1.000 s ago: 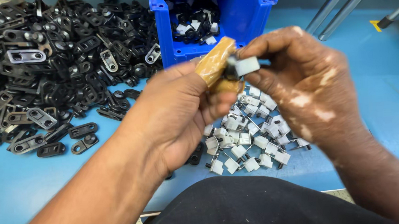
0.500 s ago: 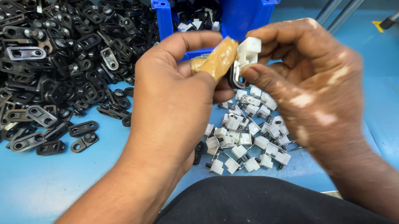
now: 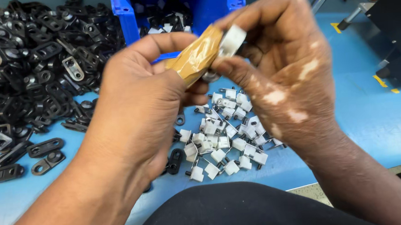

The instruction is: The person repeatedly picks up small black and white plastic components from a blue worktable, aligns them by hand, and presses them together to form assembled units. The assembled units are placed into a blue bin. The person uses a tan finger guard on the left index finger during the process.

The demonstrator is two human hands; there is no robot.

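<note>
My left hand [image 3: 139,102] and my right hand [image 3: 281,70] meet above the blue table. The left thumb is wrapped in brown tape [image 3: 195,57]. Between the fingertips of both hands sits a small white plastic clip [image 3: 232,40], pressed against a dark metal piece [image 3: 210,76] that is mostly hidden by the fingers. Just below the hands lies a pile of small white clips [image 3: 225,139] with thin pins.
A large heap of black metal brackets [image 3: 26,67] covers the left of the blue table [image 3: 377,125]. A blue bin [image 3: 207,3] holding assembled black and white parts stands at the back. A black machine [image 3: 397,31] is at the far right.
Both hands have stayed together while the white clip was turned and lifted to the fingertips; the view has shifted closer and slightly to the right.
</note>
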